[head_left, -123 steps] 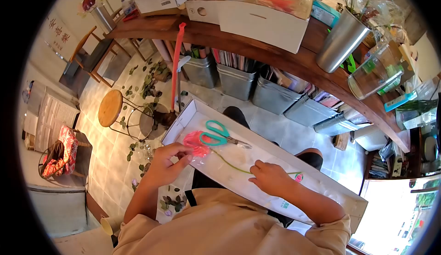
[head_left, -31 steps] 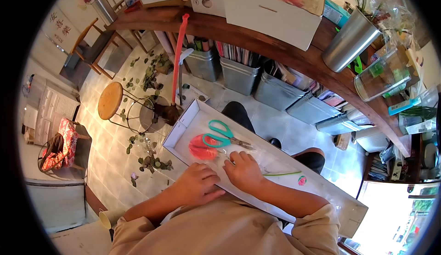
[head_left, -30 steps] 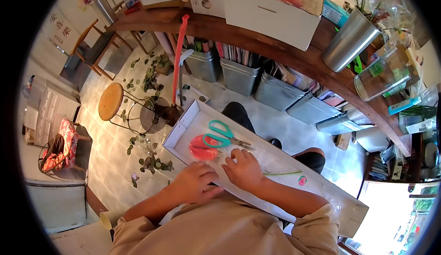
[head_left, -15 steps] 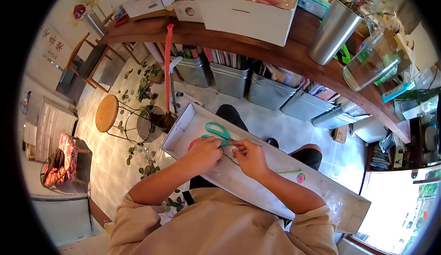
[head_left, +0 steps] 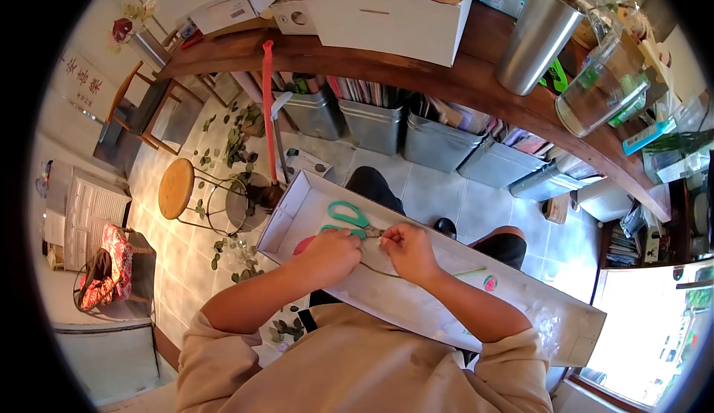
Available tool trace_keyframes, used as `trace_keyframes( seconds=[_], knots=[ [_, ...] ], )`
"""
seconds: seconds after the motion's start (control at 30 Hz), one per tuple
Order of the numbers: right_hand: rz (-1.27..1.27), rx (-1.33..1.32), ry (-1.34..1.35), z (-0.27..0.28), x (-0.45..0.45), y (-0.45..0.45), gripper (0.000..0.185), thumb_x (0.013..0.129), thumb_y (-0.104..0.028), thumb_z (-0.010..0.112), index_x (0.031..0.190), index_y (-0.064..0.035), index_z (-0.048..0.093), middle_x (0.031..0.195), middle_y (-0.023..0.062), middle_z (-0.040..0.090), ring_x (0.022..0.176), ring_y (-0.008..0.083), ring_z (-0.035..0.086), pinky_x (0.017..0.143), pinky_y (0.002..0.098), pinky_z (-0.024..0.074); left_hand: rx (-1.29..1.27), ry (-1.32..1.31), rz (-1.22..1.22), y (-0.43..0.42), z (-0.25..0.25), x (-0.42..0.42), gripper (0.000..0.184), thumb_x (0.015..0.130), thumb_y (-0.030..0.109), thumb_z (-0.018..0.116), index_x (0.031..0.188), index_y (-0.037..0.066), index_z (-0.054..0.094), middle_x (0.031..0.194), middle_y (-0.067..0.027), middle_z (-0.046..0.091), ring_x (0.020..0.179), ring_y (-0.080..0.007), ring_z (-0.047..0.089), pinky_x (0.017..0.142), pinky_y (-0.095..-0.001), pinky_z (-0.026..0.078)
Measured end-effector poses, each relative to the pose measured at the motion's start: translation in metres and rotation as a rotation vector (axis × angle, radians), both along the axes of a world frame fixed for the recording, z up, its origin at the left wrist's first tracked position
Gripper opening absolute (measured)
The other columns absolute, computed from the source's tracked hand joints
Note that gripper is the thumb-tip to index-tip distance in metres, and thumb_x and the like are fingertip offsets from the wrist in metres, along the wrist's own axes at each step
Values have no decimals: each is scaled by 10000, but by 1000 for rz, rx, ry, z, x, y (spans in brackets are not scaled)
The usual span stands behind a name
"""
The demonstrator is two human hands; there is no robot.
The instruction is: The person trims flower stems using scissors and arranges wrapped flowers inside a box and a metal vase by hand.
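Over one white cardboard box (head_left: 513, 294), my left hand (head_left: 332, 257) curls beside one pair of scissors (head_left: 346, 214), grip hidden; my right hand (head_left: 411, 254) pinches its fingertips together near one green stem (head_left: 383, 272).

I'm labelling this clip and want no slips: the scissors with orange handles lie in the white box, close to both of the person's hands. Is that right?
Not quite: the handles of the scissors are teal, not orange, as the head view shows. They do lie in the white box, close to the left hand and right hand.
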State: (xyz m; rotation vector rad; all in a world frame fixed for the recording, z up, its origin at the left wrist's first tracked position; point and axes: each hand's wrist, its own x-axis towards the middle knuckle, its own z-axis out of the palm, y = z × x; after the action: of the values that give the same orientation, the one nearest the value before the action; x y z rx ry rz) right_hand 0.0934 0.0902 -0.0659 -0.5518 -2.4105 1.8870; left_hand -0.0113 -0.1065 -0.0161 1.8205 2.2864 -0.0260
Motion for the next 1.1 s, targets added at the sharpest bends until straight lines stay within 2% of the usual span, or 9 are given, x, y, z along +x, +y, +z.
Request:
trace_keyframes(
  seconds=[0.2, 0.33, 0.43, 0.53, 0.77, 0.9, 0.97, 1.03, 1.1],
  knots=[
    [-221, -193, -63, 11, -2, 9, 55, 930, -14, 671, 928, 39, 689, 817, 166, 747, 712, 210, 764, 648, 356, 585, -72, 63, -32, -7, 5, 1, 134, 732, 203, 714, 808, 96, 739, 899, -34, 658, 960, -250, 646, 817, -396, 527],
    [112, 277, -32, 2, 9, 21, 241, 969, -96, 703, 1162, 45, 673, 1032, 203, 747, 808, 244, 783, 695, 347, 614, 60, 139, -12, -10, 19, -2, 118, 725, 186, 691, 797, 101, 729, 894, -29, 655, 936, -240, 645, 802, -394, 527],
    [194, 148, 85, 41, 21, 17, 362, 940, -163, 738, 1241, 27, 670, 1058, 232, 749, 926, 368, 761, 815, 416, 598, 175, 204, -27, -7, 43, -1, 107, 729, 180, 687, 799, 104, 715, 898, -28, 638, 922, -229, 631, 792, -388, 516],
    [270, 285, 300, 83, 29, 24, 443, 951, -183, 756, 1331, 19, 654, 1092, 202, 756, 917, 305, 762, 858, 370, 596, 272, 292, -64, -3, 80, -4, 107, 748, 177, 685, 815, 94, 696, 891, -30, 601, 904, -224, 604, 767, -374, 492],
    [512, 93, 151, 124, 50, 43, 206, 1018, -62, 625, 1189, 26, 698, 982, 190, 743, 836, 367, 725, 751, 421, 567, 536, 553, -108, 4, 176, -10, 215, 724, 125, 726, 923, 42, 731, 849, -25, 543, 799, -198, 558, 702, -350, 436],
    [345, 254, 529, 161, 54, 47, 193, 996, -36, 650, 1175, 34, 667, 969, 226, 698, 843, 434, 674, 741, 468, 550, 768, 643, -225, 1, 217, 11, 193, 748, 43, 774, 938, 28, 751, 778, 6, 519, 622, -146, 512, 555, -326, 376],
    [284, 244, 602, 181, 57, 52, 194, 997, -30, 647, 1179, 37, 667, 962, 223, 695, 839, 439, 669, 730, 467, 546, 1130, 449, -368, -5, 192, 27, 161, 755, 81, 751, 912, 55, 730, 647, 48, 478, 524, -102, 465, 509, -274, 386],
    [279, 262, 672, 198, 61, 56, 203, 1000, -17, 638, 1194, 37, 659, 950, 219, 689, 833, 438, 666, 717, 469, 539, 990, 3, -368, 3, 181, 48, 282, 783, 172, 807, 1011, 39, 708, 722, 14, 595, 562, -146, 539, 547, -277, 442],
    [292, 220, 724, 207, 61, 55, 209, 1003, -16, 634, 1204, 34, 654, 950, 223, 687, 832, 439, 664, 712, 468, 536, 921, -348, -65, 22, 167, 48, 357, 843, 192, 810, 1114, 2, 675, 808, -32, 650, 610, -159, 575, 583, -294, 480]
  ],
)
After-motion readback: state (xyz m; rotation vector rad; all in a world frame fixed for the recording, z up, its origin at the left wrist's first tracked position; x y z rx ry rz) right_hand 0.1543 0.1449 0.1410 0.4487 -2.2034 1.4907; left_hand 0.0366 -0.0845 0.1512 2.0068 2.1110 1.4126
